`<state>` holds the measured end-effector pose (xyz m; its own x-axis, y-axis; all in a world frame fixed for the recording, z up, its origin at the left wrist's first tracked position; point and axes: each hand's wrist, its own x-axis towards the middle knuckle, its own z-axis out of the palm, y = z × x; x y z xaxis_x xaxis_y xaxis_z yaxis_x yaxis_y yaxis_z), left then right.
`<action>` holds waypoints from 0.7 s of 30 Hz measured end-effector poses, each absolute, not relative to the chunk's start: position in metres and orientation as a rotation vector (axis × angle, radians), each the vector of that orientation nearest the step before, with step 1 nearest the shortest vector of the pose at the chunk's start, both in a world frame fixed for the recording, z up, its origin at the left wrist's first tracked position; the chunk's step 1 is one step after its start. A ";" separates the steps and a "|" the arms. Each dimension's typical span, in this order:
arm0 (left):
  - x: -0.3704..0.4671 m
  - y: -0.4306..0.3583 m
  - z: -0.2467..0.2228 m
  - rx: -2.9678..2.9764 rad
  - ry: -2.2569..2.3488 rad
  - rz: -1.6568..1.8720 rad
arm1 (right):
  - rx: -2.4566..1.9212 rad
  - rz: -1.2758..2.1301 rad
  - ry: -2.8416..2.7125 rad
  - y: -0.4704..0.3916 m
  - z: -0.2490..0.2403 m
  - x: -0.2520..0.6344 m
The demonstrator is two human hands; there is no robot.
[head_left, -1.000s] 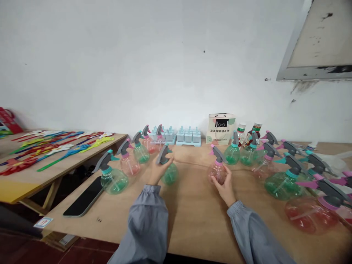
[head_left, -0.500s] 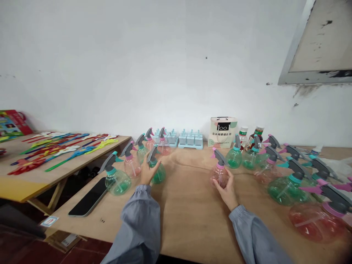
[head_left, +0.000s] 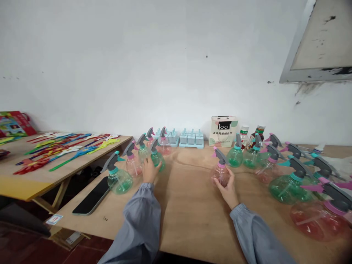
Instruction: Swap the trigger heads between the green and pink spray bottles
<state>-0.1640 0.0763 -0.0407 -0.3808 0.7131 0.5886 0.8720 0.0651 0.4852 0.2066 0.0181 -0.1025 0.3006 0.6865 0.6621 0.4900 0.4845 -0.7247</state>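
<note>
My left hand (head_left: 150, 171) is closed round the front and left of a green spray bottle (head_left: 158, 160) with a grey trigger head, close to the other bottles in the left group. My right hand (head_left: 228, 187) grips a pink spray bottle (head_left: 219, 173) low on its round body, thumb in front. Its pink nozzle points left. Near my left hand stand another pink spray bottle (head_left: 134, 167) and a green one with a turquoise collar (head_left: 120, 181). To the right of my right hand, several more spray bottles crowd together, among them a large green one (head_left: 284, 188).
A phone (head_left: 92, 196) lies at the table's left edge. Light-blue popsicle moulds (head_left: 191, 139), a paper bag (head_left: 223, 134) and two labelled bottles stand by the wall. Colourful flower-shaped sticks (head_left: 74, 152) cover the neighbouring table. A large pink spray bottle (head_left: 316, 220) stands at front right.
My left hand and the green spray bottle have moved back, towards the wall and the bottles behind. My right hand keeps its hold on the pink one in nearly the same place.
</note>
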 end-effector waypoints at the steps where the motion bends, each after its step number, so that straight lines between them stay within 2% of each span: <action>1: -0.162 0.082 -0.039 -1.611 -2.161 -1.222 | -1.147 0.172 -1.346 0.018 -0.103 0.207; 16: -0.149 0.118 -0.017 -1.624 -2.272 -1.319 | -1.092 0.126 -1.394 0.014 -0.102 0.205; 18: -0.147 0.115 -0.017 -1.589 -2.240 -1.414 | -1.095 0.132 -1.391 0.014 -0.102 0.205; 21: -0.131 0.100 -0.020 -1.403 -1.999 -1.775 | -1.101 0.131 -1.381 0.014 -0.101 0.205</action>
<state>-0.1306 0.1003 -0.0200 -0.5624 0.5412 0.6252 0.6847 -0.1191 0.7190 0.2050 0.0139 -0.1008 0.2643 0.6540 0.7088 0.5087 0.5298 -0.6786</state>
